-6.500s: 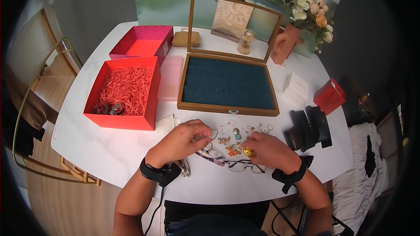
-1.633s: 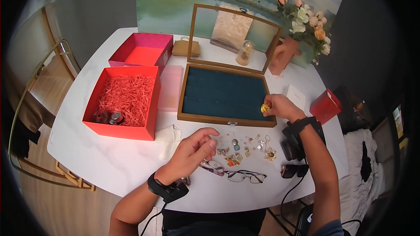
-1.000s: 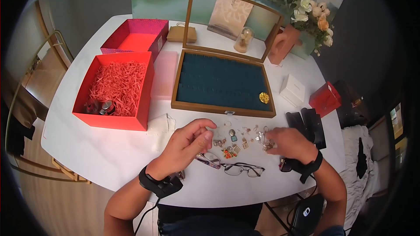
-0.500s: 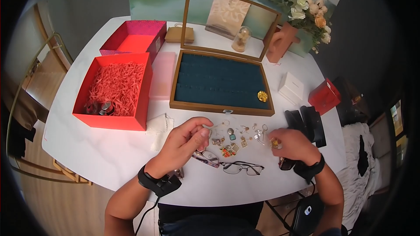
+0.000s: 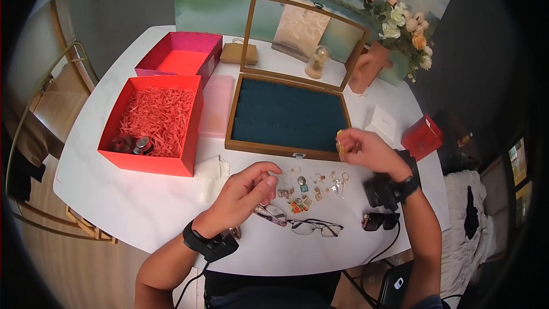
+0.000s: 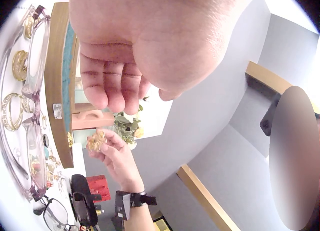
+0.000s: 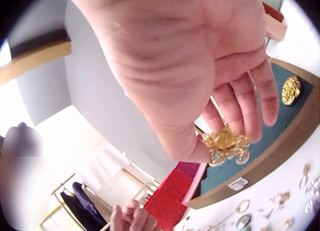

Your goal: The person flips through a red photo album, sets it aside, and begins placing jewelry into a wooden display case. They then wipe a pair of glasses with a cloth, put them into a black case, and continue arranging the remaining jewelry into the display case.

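Note:
My right hand (image 5: 372,151) pinches a gold brooch (image 7: 227,143) with a round amber stone, between thumb and fingertips. It holds the brooch over the front right corner of a wooden jewellery box (image 5: 260,147) lined in dark teal, whose glass lid stands raised. A second, rounded gold brooch (image 7: 291,90) lies on the lining; in the head view the right hand hides it. My left hand (image 5: 243,191) hovers over the table with loosely bent fingers and holds nothing. Between the hands, loose jewellery (image 5: 303,184) is spread: rings, earrings and an orange floral piece (image 5: 298,206).
Thin-framed glasses (image 5: 314,228) and patterned glasses (image 5: 271,214) lie in front, sunglasses (image 5: 380,221) to the right. At left stand a red box (image 5: 194,131) of shredded paper and a cloth (image 5: 211,173). A white box (image 5: 380,123), red bag (image 5: 423,137) and flower vase (image 5: 370,68) line the right side.
My right hand put the rounded gold brooch into the box and let go, came back to the loose jewellery, picked up the amber-stone brooch and raised it to the box. My left hand stayed nearly still.

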{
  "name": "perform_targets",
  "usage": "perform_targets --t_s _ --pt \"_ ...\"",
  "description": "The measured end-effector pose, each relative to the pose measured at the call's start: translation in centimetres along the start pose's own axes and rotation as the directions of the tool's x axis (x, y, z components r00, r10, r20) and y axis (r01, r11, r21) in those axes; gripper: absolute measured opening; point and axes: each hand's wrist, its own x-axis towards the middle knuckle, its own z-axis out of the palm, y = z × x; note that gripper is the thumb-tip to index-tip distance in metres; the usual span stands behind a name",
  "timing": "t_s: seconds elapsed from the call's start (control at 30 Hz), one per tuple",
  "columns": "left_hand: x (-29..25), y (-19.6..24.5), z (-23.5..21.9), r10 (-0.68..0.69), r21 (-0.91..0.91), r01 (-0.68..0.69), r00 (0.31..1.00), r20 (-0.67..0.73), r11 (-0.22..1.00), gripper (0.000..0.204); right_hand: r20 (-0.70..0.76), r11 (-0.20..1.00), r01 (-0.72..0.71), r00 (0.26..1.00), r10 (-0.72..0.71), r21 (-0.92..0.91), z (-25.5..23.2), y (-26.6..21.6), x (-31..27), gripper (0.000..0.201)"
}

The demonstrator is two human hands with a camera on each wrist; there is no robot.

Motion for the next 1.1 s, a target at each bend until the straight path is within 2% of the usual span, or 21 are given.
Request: perform_targets --t_s 0.03,0.07,0.1,0.17,0.23,0.3,0.43,0.53,0.6,0.7,0.73,0.8,1.03,1.1 --pt "0.0 0.0 0.0 -0.01 0.003 0.01 1.0 0.004 1.0 0.027 -0.111 0.977 0.017 0.993 -0.041 -0.214 0.0 -0.6 1.0 0.035" --pt "0.0 -0.1 0.0 -0.008 0.005 0.008 1.0 0.002 1.0 0.027 -0.201 0.904 -0.006 0.976 -0.088 -0.427 0.0 -1.3 2.0 0.035" --pt "0.0 -0.1 -0.1 -0.011 -0.003 0.011 1.0 0.002 1.0 0.027 -0.201 0.904 -0.003 0.975 -0.092 -0.428 0.0 -1.2 2.9 0.035" --pt "0.0 0.0 -0.1 -0.011 -0.009 0.011 1.0 0.0 1.0 0.027 -0.233 0.797 0.038 0.947 -0.221 -0.602 0.1 0.1 5.2 0.035" --pt "0.1 0.0 -0.1 -0.023 -0.01 0.023 1.0 -0.004 1.0 0.027 -0.221 0.771 0.023 0.952 -0.211 -0.637 0.3 1.1 6.9 0.035" --pt "0.1 0.0 -0.1 -0.031 -0.005 0.031 1.0 -0.002 1.0 0.027 -0.18 0.68 0.007 0.962 -0.204 -0.733 0.5 2.6 8.1 0.035" --pt "0.0 0.2 -0.2 -0.023 0.015 0.023 1.0 0.008 1.0 0.027 -0.105 0.645 0.002 0.986 -0.127 -0.764 0.7 3.0 8.4 0.036" --pt "0.0 0.1 -0.1 -0.019 0.015 0.019 1.0 0.006 1.0 0.027 -0.085 0.672 0.02 0.989 -0.123 -0.741 0.5 2.9 8.1 0.038" --pt "0.0 0.2 0.0 -0.025 0.024 0.025 1.0 0.006 0.999 0.027 -0.079 0.731 -0.019 0.996 -0.049 -0.682 0.4 2.4 7.7 0.037" --pt "0.0 0.2 0.0 -0.037 0.033 0.036 0.999 0.0 0.999 0.027 -0.095 0.752 -0.075 0.995 0.017 -0.655 0.5 1.7 7.3 0.037" --pt "0.0 0.1 0.0 -0.042 0.031 0.042 0.999 -0.001 0.999 0.027 -0.097 0.754 -0.076 0.995 0.017 -0.652 0.4 2.0 7.3 0.037" --pt "0.1 0.0 -0.1 -0.049 0.029 0.049 0.999 -0.002 0.998 0.028 -0.087 0.711 0.014 0.991 -0.105 -0.703 0.3 3.0 7.3 0.039" --pt "0.1 0.0 0.0 -0.052 0.024 0.052 0.999 0.001 0.998 0.027 -0.108 0.692 0.008 0.986 -0.124 -0.722 1.4 2.3 6.9 0.039" --pt "0.1 -0.1 0.0 -0.055 0.016 0.055 0.998 0.001 0.998 0.027 -0.09 0.646 0.014 0.988 -0.128 -0.763 1.6 2.2 6.9 0.041"
